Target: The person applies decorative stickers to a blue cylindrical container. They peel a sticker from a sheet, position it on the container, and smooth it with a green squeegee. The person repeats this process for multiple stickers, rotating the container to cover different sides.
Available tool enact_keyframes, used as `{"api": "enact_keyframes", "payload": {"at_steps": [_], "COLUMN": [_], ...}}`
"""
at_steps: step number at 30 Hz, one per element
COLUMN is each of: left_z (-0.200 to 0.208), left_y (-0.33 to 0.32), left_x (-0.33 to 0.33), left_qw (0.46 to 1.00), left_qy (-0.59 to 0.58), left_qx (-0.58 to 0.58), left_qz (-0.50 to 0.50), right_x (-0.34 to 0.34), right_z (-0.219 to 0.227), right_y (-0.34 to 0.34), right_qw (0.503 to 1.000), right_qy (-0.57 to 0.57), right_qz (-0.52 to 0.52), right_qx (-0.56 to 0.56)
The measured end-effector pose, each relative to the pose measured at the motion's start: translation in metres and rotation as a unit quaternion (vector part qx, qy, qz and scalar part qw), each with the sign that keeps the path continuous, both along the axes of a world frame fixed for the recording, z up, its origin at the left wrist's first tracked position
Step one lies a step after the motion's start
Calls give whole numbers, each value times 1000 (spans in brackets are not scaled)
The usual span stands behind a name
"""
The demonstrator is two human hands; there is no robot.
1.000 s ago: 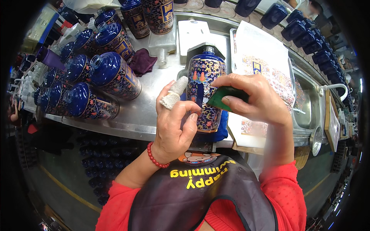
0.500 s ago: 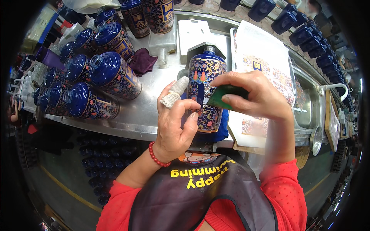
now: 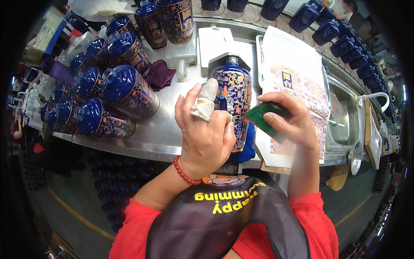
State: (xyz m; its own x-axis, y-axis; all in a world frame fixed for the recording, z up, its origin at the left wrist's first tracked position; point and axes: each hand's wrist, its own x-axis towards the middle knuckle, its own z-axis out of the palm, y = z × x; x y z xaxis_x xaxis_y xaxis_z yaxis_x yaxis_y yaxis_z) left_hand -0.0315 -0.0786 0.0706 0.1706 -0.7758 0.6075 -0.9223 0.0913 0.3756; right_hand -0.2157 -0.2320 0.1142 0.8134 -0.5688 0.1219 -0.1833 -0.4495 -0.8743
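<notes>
A dark blue bottle (image 3: 239,97) with a floral pattern lies in front of me, its neck pointing away, on a blue cloth (image 3: 246,149). My left hand (image 3: 207,136) is at the bottle's left side, with thumb and forefinger drawn together against its surface. Whatever they pinch is hidden. A knitted finger cover (image 3: 207,97) sits on one raised finger of that hand. In my right hand (image 3: 295,118) is a flat green scraper (image 3: 262,117), gripped between thumb and fingers. Its edge is just right of the bottle, seemingly apart from it.
Several patterned blue bottles (image 3: 131,88) crowd the metal worktop's left side, beside a purple cloth (image 3: 160,74). Printed floral sheets (image 3: 293,56) lie to the right, before a sink (image 3: 340,125) with a white tap (image 3: 378,96). Plain blue bottles (image 3: 323,32) line the far side.
The scraper has moved right, off the bottle's front. My left hand has shifted right and turned, its forefinger and thumb now closed together over the bottle's lower part.
</notes>
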Motion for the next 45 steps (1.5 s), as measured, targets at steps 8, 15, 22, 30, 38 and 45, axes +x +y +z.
{"api": "enact_keyframes", "payload": {"at_steps": [8,15,22,30,38,45], "left_z": [-11,-14,-14,-31,-35,-25], "left_y": [5,16,20,31,33,25], "left_x": [12,12,15,13,6,7], "left_qw": [982,918,986,994,998,998], "left_qy": [188,394,149,82,55,41], "left_qx": [3,48,-57,-57,21,43], "left_qz": [-32,-19,-49,-44,-14,-23], "right_x": [-3,16,34,42,41,33], "right_z": [-22,-24,-9,-5,-13,-15], "right_y": [9,23,41,38,37,34], "right_qw": [992,954,911,898,906,931], "right_qy": [-70,-19,81,83,96,113], "right_qz": [-90,-31,2,-2,-39,-47], "right_qx": [-45,-299,-405,-432,-411,-345]}}
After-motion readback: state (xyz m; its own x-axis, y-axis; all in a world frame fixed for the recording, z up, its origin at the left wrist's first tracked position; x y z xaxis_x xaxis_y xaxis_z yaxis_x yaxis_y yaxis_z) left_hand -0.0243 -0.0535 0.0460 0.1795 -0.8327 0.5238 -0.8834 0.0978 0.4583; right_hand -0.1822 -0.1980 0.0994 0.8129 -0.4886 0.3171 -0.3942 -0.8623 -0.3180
